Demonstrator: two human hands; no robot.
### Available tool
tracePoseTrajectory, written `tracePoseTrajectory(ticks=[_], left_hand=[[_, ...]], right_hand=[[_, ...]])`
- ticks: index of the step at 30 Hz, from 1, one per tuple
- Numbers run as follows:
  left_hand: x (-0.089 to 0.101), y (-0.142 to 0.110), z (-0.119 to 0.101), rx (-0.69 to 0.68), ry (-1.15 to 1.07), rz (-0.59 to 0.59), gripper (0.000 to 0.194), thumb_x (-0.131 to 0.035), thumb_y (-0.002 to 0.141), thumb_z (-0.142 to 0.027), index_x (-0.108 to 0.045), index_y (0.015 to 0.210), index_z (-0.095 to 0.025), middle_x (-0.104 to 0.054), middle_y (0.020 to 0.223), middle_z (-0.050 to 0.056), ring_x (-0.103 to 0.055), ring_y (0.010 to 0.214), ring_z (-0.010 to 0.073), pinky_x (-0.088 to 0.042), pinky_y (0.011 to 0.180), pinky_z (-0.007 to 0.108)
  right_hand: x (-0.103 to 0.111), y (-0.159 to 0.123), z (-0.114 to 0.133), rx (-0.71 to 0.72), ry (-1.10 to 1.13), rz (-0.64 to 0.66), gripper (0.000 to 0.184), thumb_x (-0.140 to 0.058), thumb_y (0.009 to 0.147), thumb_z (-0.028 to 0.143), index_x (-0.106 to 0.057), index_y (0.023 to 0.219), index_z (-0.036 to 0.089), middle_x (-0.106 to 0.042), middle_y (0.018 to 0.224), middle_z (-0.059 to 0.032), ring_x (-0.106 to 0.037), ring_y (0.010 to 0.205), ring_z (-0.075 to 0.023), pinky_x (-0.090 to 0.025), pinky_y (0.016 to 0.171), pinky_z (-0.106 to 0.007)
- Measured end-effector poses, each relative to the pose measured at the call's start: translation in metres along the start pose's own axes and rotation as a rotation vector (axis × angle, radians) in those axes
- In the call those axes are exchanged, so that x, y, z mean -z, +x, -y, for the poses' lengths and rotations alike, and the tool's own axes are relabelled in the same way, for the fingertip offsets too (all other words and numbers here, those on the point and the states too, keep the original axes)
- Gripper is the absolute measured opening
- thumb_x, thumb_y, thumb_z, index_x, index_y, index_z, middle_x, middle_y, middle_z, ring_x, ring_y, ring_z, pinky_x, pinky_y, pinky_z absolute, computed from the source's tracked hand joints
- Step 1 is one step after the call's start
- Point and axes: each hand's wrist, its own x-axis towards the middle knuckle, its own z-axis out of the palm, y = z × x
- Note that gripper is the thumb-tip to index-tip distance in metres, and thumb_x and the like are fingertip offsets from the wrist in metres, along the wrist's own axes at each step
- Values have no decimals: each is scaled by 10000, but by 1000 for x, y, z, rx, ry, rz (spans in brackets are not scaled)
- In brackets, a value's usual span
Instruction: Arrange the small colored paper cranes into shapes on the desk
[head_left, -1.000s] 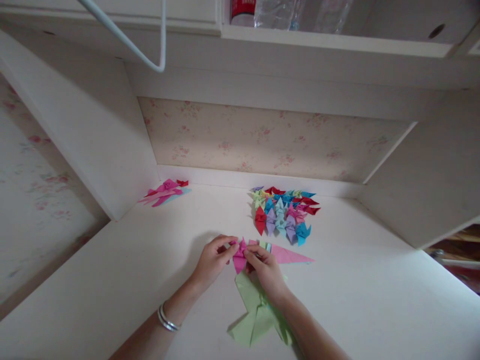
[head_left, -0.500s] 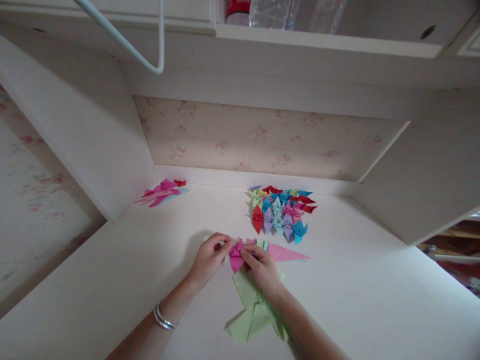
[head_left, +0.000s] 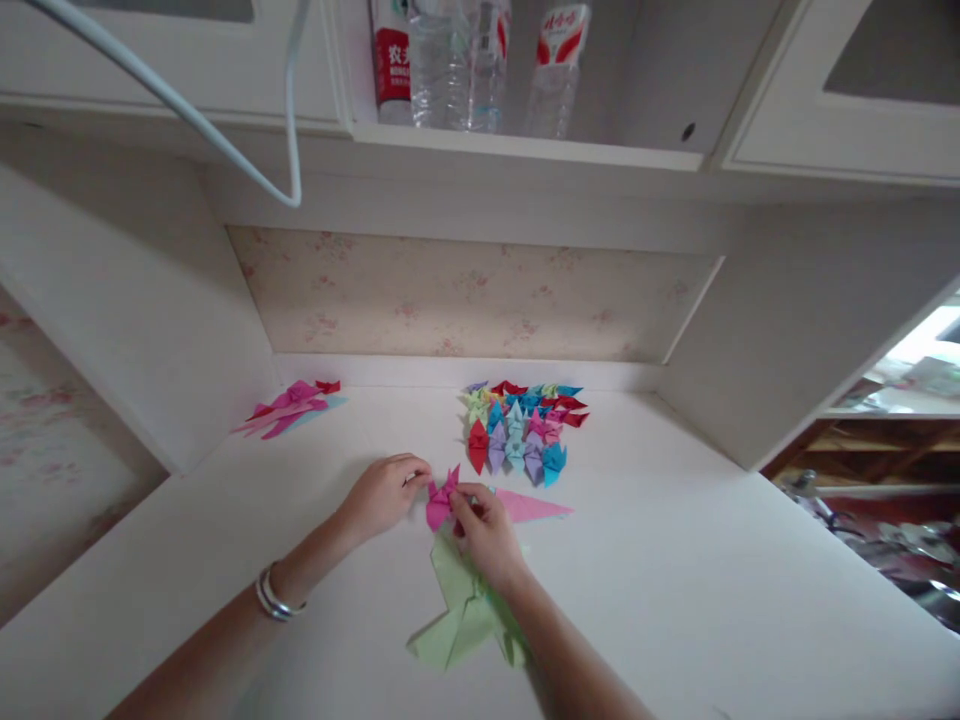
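Note:
A magenta origami crane (head_left: 439, 506) is held upright between my two hands above the white desk. My left hand (head_left: 384, 496) pinches the point on its left side with thumb and forefinger. On the other side my right hand (head_left: 484, 530) is closed on the crane's right part, and its curled fingers hide some of the paper. Under my right wrist lies a large light green folded paper piece (head_left: 454, 625), partly covered by the forearm. A long pink folded paper (head_left: 532, 506) sticks out to the right behind my right hand.
Rows of small colourful paper cranes (head_left: 515, 445) stand toward the back of the desk. A pile of pink and red folded paper (head_left: 296, 405) lies at the back left. Overhead, a shelf (head_left: 525, 148) holds plastic bottles (head_left: 559, 70), and a white bent tube (head_left: 225, 140) hangs down at upper left.
My view has tilted up and turned right, so more of the shelf and its bottles show. Both hands stay at the magenta crane, which keeps its place above the green paper.

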Motion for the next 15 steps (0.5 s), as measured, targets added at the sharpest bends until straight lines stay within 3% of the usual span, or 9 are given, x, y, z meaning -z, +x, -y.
tracePoseTrajectory(ticks=[5, 8, 11, 15], left_hand=[[21, 43, -28, -73, 151, 113, 169, -547, 860, -265, -709, 820, -235, -717, 871, -7, -632, 815, 147, -428, 744, 230], [25, 75, -43, -96, 187, 88, 188, -549, 854, -291, -732, 847, -247, -731, 908, -6, -639, 840, 154, -436, 758, 231], [17, 109, -61, -109, 169, 30, 222, -538, 857, -311, -746, 901, -250, -738, 951, -1, -643, 859, 159, -445, 765, 231], [-11, 153, -91, -186, 146, 46, 209, -575, 827, -321, -765, 875, -249, -727, 940, 15, -637, 833, 166, -448, 768, 238]], right_hand=[[5, 5, 6, -18, 279, -108, 416, -558, 840, 525, -532, 1120, 218, -555, 660, 46, -496, 465, -103, -403, 446, -226], [8, 10, 4, -58, 369, -193, 375, -549, 826, 534, -518, 1043, 231, -578, 737, 41, -454, 417, -81, -374, 403, -221], [9, 13, 0, -117, 319, -159, 291, -526, 831, 500, -538, 840, 209, -532, 620, 55, -396, 389, -75, -320, 385, -213], [4, 9, -3, -124, 91, -56, 246, -505, 847, 372, -587, 715, 181, -501, 539, 44, -415, 463, -89, -299, 439, -208]])
